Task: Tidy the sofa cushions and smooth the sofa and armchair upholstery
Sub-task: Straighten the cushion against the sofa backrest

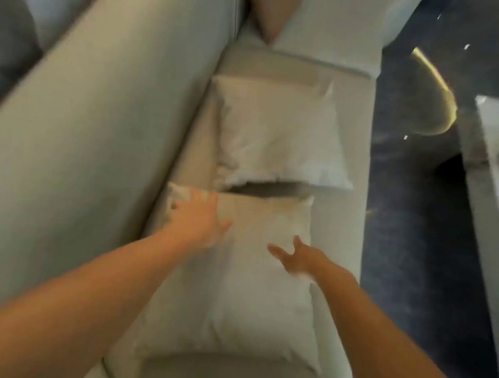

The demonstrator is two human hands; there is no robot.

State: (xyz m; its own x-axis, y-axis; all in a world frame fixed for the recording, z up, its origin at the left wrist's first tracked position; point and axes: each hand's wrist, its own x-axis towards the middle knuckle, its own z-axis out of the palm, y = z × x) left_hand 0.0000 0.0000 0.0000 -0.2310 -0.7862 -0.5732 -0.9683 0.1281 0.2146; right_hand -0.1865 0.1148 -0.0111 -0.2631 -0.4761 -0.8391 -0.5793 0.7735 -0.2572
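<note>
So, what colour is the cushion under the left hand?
Plain beige cushion, under the left hand; head view.

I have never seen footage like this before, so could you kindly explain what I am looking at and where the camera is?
There is no machine here: one camera worn on a person's head looks down at their two bare arms. Below is a pale sofa, its seat running away from the viewer. Three cushions lie on it: a beige cushion nearest, a white cushion beyond it, and a tan cushion leaning at the far end. The left hand rests open on the beige cushion's far corner. The right hand is open above it. Neither holds anything. The picture is blurred.
</note>
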